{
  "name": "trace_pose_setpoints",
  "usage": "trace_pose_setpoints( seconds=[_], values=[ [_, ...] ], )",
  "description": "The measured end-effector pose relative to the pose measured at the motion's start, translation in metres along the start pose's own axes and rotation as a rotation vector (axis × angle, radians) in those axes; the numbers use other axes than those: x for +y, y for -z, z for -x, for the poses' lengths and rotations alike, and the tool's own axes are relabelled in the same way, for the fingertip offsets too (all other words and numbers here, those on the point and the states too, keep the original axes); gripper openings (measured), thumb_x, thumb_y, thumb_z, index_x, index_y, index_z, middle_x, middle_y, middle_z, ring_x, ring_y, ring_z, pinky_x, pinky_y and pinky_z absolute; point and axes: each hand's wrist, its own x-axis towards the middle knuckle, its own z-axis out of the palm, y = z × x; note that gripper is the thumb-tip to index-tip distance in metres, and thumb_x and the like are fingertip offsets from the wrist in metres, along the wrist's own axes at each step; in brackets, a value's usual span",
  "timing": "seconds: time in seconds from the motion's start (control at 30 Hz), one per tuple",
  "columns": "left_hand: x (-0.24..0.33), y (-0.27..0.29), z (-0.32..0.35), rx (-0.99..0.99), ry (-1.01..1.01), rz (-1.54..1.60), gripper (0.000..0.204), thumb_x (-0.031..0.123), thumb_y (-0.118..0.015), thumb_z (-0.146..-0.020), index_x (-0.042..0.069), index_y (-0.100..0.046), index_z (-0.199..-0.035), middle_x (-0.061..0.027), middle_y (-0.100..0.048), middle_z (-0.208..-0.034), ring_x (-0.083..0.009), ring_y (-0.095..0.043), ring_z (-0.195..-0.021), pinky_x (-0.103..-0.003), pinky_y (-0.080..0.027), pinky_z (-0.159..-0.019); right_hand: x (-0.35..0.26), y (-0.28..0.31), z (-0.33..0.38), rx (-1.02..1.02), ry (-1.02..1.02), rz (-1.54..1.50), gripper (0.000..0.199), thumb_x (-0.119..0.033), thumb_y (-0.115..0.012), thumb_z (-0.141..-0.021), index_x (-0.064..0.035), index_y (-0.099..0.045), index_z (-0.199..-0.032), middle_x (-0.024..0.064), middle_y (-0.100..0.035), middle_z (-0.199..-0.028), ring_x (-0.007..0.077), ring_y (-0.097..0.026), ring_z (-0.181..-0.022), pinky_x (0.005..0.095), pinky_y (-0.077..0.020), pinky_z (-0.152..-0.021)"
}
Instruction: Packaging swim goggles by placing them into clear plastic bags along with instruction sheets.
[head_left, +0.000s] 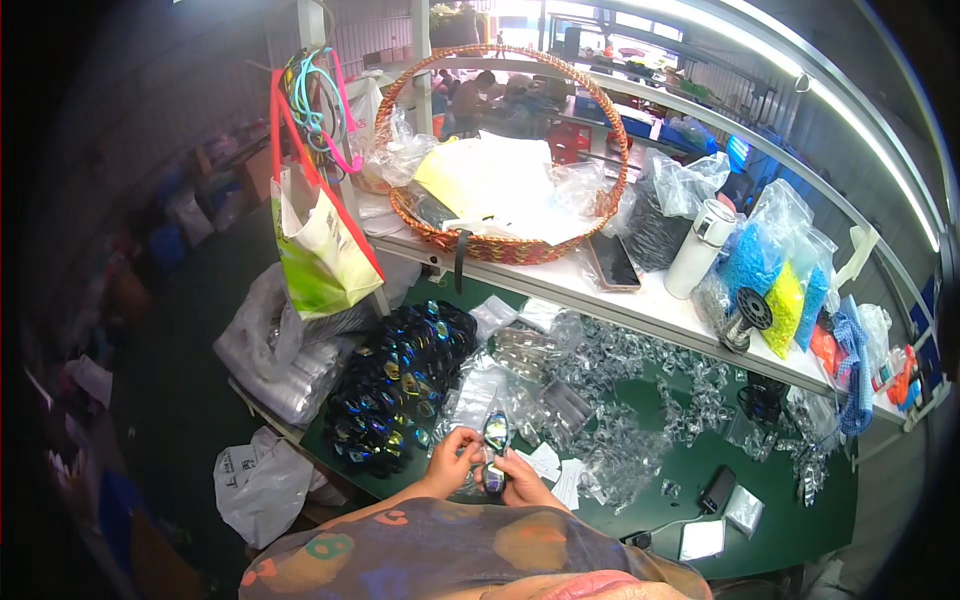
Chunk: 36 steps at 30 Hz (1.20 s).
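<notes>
1. Two bare hands meet low in the view, just in front of the person's patterned dark shirt (420, 545). Between them stands a pair of dark goggles with shiny iridescent lenses (496, 430), its length running away from the body.
2. The right hand (526, 484) grips the lower end of the goggles, thumb laid along the near lens; the other lens sticks out beyond the fingers.
3. The left hand (450, 464) is just left of the goggles, its fingers bent toward the thumb. I cannot tell whether its fingertips touch the frame or pinch something.
4. Left of and beyond the left hand, a large heap of black goggles with blue-green reflective lenses (400, 385) reaches close to the table's left edge.
5. Beyond the hands and to their right, loose crinkled clear plastic pieces (625, 450) crowd the dark green tabletop (790, 505); flat white paper cards (567, 485) lie just beside the right hand.
6. Above the table's far part runs the front edge of a long white shelf (650, 300).
7. Bare green surface shows on the right, around a small black box (717, 490) and two flat white packets (702, 540), out to the table's curved right edge.
</notes>
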Motion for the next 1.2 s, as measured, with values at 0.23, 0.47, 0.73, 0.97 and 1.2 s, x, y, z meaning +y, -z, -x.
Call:
trace_pose_setpoints(
  seconds=[0.23, 0.47, 0.73, 0.97, 1.2],
  values=[
    [-0.053, -0.011, 0.016, 0.161, 0.083, 0.261, 0.023, -0.006, -0.057, -0.089, 0.003, -0.051, -0.11, -0.0032, -0.061, -0.092, -0.0085, -0.058, -0.081, -0.024, -0.048, -0.072, 0.013, 0.007, -0.012, 0.22, 0.184, 1.239, 0.058, -0.032, -0.069, -0.093, -0.0031, -0.047, -0.137, 0.0149, -0.067, -0.104, 0.0241, -0.065, -0.094, 0.0351, -0.0498, -0.084],
    [-0.053, -0.019, 0.014, 0.202, 0.118, 0.349, 0.02, -0.003, -0.062, -0.088, 0.003, -0.054, -0.105, -0.0032, -0.062, -0.091, -0.0096, -0.06, -0.082, -0.027, -0.049, -0.072, 0.029, 0.028, -0.021, 0.353, 0.163, 0.966, 0.054, -0.032, -0.07, -0.091, -0.0038, -0.053, -0.132, 0.0117, -0.068, -0.095, 0.0209, -0.062, -0.082, 0.0336, -0.05, -0.076],
    [0.0, 0.001, 0.019, -0.088, -0.281, -0.432, 0.007, 0.006, -0.061, -0.087, 0.006, -0.063, -0.094, -0.012, -0.065, -0.091, -0.0331, -0.065, -0.087, -0.041, -0.052, -0.075, 0.009, 0.019, -0.008, 0.32, 0.125, 1.72, 0.061, -0.034, -0.064, -0.088, 0.0003, -0.045, -0.135, 0.027, -0.068, -0.104, 0.0454, -0.067, -0.095, 0.0528, -0.0545, -0.081],
    [-0.008, 0.0, 0.022, -0.363, -0.51, -0.489, 0.013, 0.007, -0.063, -0.083, 0.006, -0.063, -0.096, -0.0122, -0.064, -0.092, -0.0347, -0.063, -0.088, -0.044, -0.051, -0.077, 0.033, 0.079, -0.015, 0.208, -0.058, 1.159, 0.036, -0.031, -0.065, -0.09, -0.0045, -0.054, -0.111, 0.0159, -0.07, -0.085, 0.0316, -0.069, -0.071, 0.0417, -0.0544, -0.06],
    [-0.024, 0.006, 0.038, -0.238, -0.176, -0.329, 0.012, 0.007, -0.067, -0.086, 0.007, -0.061, -0.096, -0.0107, -0.067, -0.086, -0.0298, -0.067, -0.078, -0.039, -0.052, -0.069, 0.028, 0.049, 0.003, 0.099, -0.23, 0.076, 0.025, -0.019, -0.066, -0.092, -0.0076, -0.055, -0.111, 0.0033, -0.062, -0.084, 0.0137, -0.06, -0.058, 0.0241, -0.0442, -0.047]
  ],
)
